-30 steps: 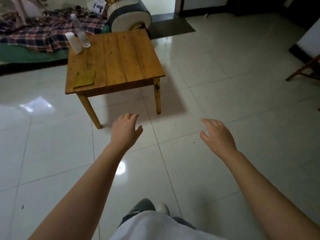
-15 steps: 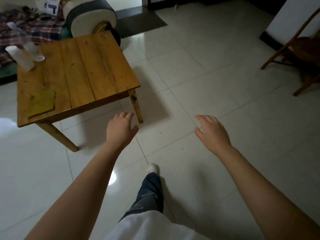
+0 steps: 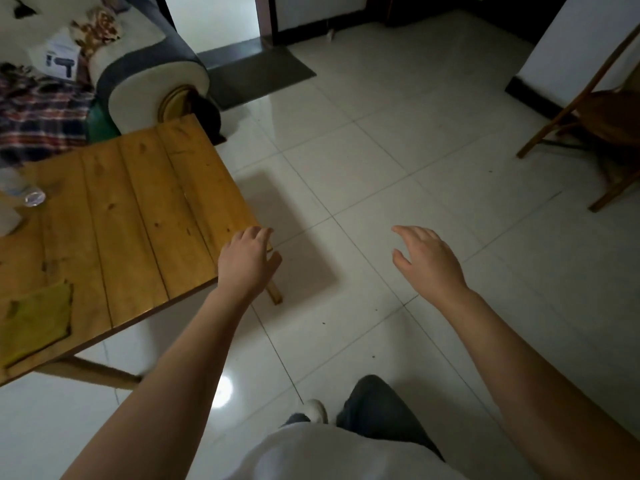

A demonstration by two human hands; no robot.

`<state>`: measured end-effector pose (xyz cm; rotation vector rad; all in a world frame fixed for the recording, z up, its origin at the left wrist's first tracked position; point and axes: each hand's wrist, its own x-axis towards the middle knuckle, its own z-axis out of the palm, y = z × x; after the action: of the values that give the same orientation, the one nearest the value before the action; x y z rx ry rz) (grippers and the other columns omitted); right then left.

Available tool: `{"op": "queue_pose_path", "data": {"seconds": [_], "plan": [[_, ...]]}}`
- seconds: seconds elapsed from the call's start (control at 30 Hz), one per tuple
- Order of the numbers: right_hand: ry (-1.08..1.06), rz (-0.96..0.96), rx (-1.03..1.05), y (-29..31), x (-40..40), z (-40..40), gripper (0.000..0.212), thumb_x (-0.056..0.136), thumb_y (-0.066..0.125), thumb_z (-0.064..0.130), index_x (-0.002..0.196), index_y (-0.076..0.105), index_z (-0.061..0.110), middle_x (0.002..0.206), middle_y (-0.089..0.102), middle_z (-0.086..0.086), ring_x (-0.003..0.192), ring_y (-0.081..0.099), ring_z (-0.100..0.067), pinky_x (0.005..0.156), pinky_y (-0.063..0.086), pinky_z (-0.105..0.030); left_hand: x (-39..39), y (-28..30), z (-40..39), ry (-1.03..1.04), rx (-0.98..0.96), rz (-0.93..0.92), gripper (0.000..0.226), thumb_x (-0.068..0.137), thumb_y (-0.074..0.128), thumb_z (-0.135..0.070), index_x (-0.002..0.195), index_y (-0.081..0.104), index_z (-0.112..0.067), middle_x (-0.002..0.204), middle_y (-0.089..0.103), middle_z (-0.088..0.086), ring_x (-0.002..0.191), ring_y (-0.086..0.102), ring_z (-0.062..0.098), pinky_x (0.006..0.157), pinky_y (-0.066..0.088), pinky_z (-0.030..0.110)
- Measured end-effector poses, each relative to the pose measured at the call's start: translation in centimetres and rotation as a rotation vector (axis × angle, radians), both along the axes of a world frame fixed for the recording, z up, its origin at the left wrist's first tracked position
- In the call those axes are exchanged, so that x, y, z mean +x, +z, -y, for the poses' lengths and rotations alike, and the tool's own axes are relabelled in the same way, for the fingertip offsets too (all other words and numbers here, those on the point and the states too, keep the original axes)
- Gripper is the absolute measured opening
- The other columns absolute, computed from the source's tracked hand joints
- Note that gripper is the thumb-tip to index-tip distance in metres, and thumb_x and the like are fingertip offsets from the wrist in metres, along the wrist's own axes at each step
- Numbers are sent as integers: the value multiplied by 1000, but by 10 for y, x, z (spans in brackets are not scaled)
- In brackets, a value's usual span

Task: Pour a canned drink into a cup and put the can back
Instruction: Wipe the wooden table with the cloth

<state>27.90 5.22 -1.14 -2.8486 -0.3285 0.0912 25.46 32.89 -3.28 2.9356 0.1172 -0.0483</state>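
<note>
The left hand (image 3: 247, 261) hangs palm down with loosely bent fingers and holds nothing, over the near right corner of the low square table of yellow wooden planks (image 3: 138, 216); whether it touches the wood cannot be told. The right hand (image 3: 427, 259) is likewise relaxed and empty, out over the pale glossy floor tiles (image 3: 398, 161), well apart from the table.

At the table's far left edge a clear plastic bottle (image 3: 20, 188) is cut off by the frame, its contents unreadable, and beside it a white cylinder (image 3: 8, 220) shows only in part (can or cup, I cannot tell). A folded olive-yellow cloth (image 3: 34, 323) lies flat on the table's near left part. A brown wooden chair (image 3: 595, 129) stands at the right, half out of view.
</note>
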Motion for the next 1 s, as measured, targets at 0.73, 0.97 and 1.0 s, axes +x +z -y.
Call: {"op": "queue_pose_path", "data": {"seconds": [0.73,0.97,1.0], "plan": [[351,-89,-55,-14,394,-3,44,93,45,21,137,39,14,138,47,-3,129,36,-20,103,31,-32,326,-8,14,367,-65,2,48,91,51,-34,135,43,-15,134,52,8,122,48,27,96,46,41],[514,-64,-46,-13,479,-62,44,93,44,21,137,40,15,137,47,-3,129,37,-20,103,30,-31,371,-13,-28,529,-62,8,43,90,53,-32,128,49,-14,128,55,10,116,51,28,89,46,39],[545,-55,-47,-13,491,-75,44,94,44,21,137,39,15,138,47,-2,129,36,-20,103,30,-31,377,-14,-37,552,-65,17,43,89,53,-32,128,49,-14,127,56,10,114,52,28,88,47,39]]}}
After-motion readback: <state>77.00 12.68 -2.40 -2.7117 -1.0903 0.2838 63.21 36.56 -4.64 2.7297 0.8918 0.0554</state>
